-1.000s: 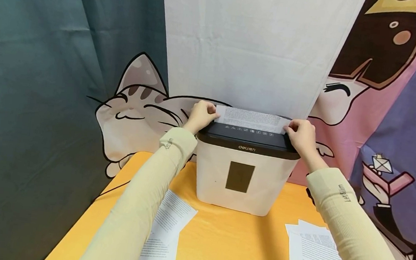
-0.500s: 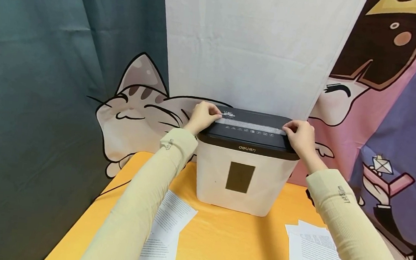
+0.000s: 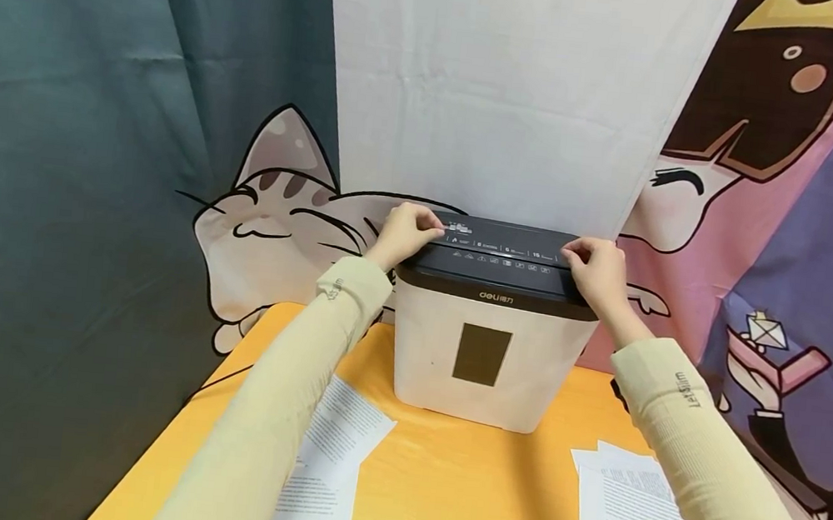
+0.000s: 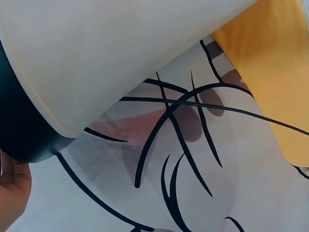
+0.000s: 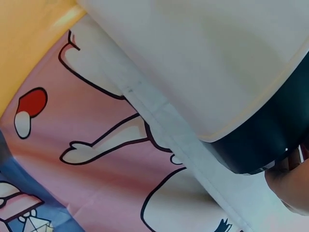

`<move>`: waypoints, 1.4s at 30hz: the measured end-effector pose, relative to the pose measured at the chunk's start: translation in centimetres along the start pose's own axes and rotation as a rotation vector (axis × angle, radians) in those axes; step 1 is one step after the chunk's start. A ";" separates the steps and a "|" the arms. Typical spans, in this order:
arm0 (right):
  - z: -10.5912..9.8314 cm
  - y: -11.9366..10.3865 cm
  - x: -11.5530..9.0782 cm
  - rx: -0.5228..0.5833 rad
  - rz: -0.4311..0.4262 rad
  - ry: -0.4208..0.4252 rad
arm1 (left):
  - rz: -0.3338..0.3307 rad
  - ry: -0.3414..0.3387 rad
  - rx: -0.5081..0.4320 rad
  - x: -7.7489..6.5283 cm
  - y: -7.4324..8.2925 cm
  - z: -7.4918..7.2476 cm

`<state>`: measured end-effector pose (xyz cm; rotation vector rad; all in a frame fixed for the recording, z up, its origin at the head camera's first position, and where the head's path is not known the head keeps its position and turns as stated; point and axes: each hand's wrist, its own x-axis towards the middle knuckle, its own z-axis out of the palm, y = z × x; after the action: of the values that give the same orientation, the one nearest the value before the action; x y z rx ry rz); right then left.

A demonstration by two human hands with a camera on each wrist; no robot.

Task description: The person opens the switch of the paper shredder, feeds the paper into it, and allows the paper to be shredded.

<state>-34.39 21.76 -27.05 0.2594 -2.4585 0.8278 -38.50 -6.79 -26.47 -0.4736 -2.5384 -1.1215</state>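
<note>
Cream-bodied paper shredder with a black top (image 3: 492, 334) sits at the back middle of the orange desk (image 3: 439, 497), against the cartoon-print backdrop cloth (image 3: 270, 221). Left hand (image 3: 406, 234) is at the left end of the black lid, right hand (image 3: 596, 271) at the right end, so the feed slot runs between them. Fingers of both hands are curled with tips together at the slot ends; can't tell whether any paper is pinched between them (none shows above the slot). Wrist views only catch a sliver of each hand beside the lid edge: left (image 4: 12, 193), right (image 5: 289, 186). Readable writing: "deli" plus two small characters on the lid's front edge; a row of small white icons and markings on top, too small to read. Cream sleeves carry a small printed word, roughly "LetSlim". Printed white sheets lie on the desk either side of the shredder: one loose pile front-left (image 3: 333, 461), another front-right (image 3: 633, 515), both well apart from the hands.
</note>
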 end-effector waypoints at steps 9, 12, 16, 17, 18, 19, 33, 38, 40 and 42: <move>0.8 -0.5 -0.7 0.074 -0.067 0.085 | 0.038 0.025 -0.094 -1.4 -1.1 -1.1; 1.1 -0.6 -1.5 0.116 -0.083 0.139 | 0.039 0.033 -0.206 -2.6 -1.5 -1.3; 1.4 -1.1 -2.5 0.192 -0.118 0.214 | 0.040 0.055 -0.341 -4.4 -1.8 -1.3; 1.5 -1.2 -2.8 0.215 -0.126 0.231 | 0.043 0.060 -0.351 -4.8 -1.9 -1.4; 1.6 -1.4 -3.0 0.236 -0.133 0.247 | 0.045 0.065 -0.365 -5.2 -2.0 -1.4; 1.6 -1.5 -3.2 0.257 -0.141 0.262 | 0.046 0.069 -0.372 -5.5 -2.1 -1.4; 3.5 -3.3 -7.1 0.424 -0.257 0.345 | 0.027 0.078 -0.511 -11.6 -2.0 -1.2; 4.0 -5.0 -8.9 0.482 -0.269 0.333 | 0.023 0.074 -0.502 -13.3 -3.4 0.2; 4.0 -6.3 -9.9 0.511 -0.260 0.306 | 0.009 0.068 -0.481 -14.2 -3.1 0.1; 4.1 -7.5 -10.9 0.543 -0.241 0.275 | -0.007 0.059 -0.472 -15.2 -2.9 0.0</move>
<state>-24.42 13.50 -31.87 0.5807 -1.8672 1.3113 -26.12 -11.18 -34.71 -0.5329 -2.2158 -1.7159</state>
